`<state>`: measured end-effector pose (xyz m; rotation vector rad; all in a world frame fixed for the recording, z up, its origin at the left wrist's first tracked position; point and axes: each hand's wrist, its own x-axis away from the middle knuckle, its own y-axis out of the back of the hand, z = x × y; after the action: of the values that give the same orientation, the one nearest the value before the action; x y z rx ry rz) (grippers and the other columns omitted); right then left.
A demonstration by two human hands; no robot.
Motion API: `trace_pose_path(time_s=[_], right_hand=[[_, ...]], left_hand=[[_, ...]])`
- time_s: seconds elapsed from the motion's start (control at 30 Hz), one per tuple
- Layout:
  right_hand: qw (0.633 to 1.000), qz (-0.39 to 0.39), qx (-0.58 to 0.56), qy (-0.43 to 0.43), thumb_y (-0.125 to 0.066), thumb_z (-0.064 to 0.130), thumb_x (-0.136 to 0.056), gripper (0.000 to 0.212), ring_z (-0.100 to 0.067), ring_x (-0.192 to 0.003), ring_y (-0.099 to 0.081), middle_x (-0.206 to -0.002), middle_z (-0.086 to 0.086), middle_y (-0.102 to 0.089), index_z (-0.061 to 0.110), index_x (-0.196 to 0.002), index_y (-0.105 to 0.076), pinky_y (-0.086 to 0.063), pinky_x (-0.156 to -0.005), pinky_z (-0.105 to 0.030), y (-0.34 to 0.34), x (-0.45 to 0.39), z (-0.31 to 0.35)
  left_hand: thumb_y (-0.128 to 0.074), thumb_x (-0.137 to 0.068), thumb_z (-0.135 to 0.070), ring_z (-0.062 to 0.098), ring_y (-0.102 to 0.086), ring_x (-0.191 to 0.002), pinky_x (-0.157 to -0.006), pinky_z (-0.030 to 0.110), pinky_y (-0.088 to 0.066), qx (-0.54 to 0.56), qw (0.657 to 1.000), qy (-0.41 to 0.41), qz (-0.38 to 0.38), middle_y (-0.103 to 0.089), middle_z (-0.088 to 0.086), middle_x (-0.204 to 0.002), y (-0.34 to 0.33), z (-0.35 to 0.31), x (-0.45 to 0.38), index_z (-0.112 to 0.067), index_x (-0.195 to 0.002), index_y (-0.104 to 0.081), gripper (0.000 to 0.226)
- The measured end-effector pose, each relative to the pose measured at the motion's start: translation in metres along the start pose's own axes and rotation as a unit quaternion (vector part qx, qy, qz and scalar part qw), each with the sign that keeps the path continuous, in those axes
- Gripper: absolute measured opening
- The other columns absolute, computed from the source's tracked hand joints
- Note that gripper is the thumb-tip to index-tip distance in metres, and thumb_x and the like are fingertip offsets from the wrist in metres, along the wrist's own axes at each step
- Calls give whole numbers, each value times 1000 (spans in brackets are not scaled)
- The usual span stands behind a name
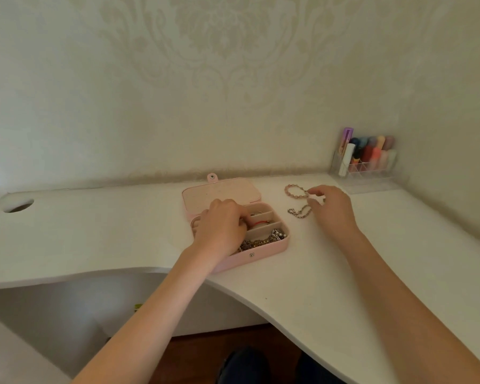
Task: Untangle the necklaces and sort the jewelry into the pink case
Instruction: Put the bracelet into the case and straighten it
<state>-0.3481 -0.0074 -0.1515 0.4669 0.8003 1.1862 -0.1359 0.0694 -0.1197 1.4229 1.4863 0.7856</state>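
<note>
The pink case (263, 253) lies open on the white desk (302, 286), its lid (222, 194) flat behind it. A heap of dark and silver chains (261, 241) fills its front compartment, and something with a red cord (261, 223) sits in a middle one. My left hand (219, 228) reaches into the case with curled fingertips; what they touch is hidden. To the right lie a pink bead bracelet (295, 190) and a silver chain (299, 212). My right hand (330, 209) hovers over them, fingers bent, thumb and forefinger at the bracelet's right end.
A clear organiser (369, 173) with coloured markers and tubes stands in the back right corner by the wall. A round cable hole (18, 205) is at the desk's far left. The desk's curved front edge runs just below the case.
</note>
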Motion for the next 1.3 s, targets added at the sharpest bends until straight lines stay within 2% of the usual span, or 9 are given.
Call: trace_pose_path(time_s=[0.07,0.23,0.37,0.5,0.63,0.8,0.93,1.1,1.3], right_hand=[[999,36,10,-21,-64,23,-87,25,-25,-113,-54,-117,-6,-64,17,-110,-69,-44,-94,-36,-1,2,-7],[999,41,-4,6,-65,10,-83,10,-18,-85,-59,-90,-2,-69,18,-79,-70,-48,-80,-32,-2,3,1],[999,52,5,10,-57,5,-87,12,-17,-71,-52,-73,2,-53,15,-89,-65,-40,-67,-28,-4,4,-1],[998,58,-3,4,-47,2,-92,16,-17,-72,-49,-79,-2,-52,15,-99,-56,-40,-68,-30,-5,2,-1],[998,65,15,-4,-57,16,-91,15,-26,-97,-50,-89,-5,-53,12,-106,-58,-42,-79,-35,-5,0,-1],[993,108,46,-11,-63,20,-88,9,-18,-89,-51,-86,0,-58,15,-81,-62,-39,-77,-28,-3,-2,4],[989,107,97,-4,-54,16,-90,22,-29,-91,-57,-91,-10,-66,3,-79,-66,-49,-79,-40,-6,-2,6],[979,99,-178,2,-50,19,-96,19,-14,-79,-56,-83,-2,-62,6,-91,-63,-43,-69,-24,9,6,27],[851,219,-478,-21,-48,15,-98,17,-6,-73,-57,-80,1,-62,9,-87,-59,-47,-71,-19,18,15,53]], left_hand=[[-42,-90,-10,23,-42,-108,-77,32,-25,-2,1000,-8,-5,-58,-1,-112,-4,0,-1,-30,-100,-69,36],[-41,-90,-8,23,-43,-106,-83,36,-29,-19,999,-29,-24,-62,-3,-111,-9,1,-4,-27,-99,-69,35],[-41,-90,-9,21,-43,-103,-81,36,-25,-44,997,-34,-46,-65,-7,-107,-10,1,-4,-30,-98,-69,36],[-41,-91,-9,20,-42,-109,-87,37,-25,-35,996,-44,-70,-64,-9,-114,-10,-4,-4,-31,-102,-67,36],[-42,-90,-11,19,-43,-110,-90,38,-28,-22,996,-55,-70,-63,-9,-113,-11,-11,-6,-32,-102,-66,34],[-42,-91,-12,20,-45,-109,-90,37,-28,-17,997,-50,-57,-64,-7,-113,-13,-8,-8,-30,-102,-66,32],[-44,-89,-11,20,-46,-108,-90,35,-30,-2,996,-58,-64,-64,-7,-111,-13,-11,-9,-29,-100,-67,31],[-51,-87,-8,15,-57,-102,-89,25,-43,170,982,-52,-69,-66,-2,-107,-15,-18,-15,-17,-109,-64,28],[-71,-79,-21,9,-65,-88,-83,27,-51,326,945,-2,-32,-68,-1,-98,-14,-27,-27,-19,-102,-62,24]])
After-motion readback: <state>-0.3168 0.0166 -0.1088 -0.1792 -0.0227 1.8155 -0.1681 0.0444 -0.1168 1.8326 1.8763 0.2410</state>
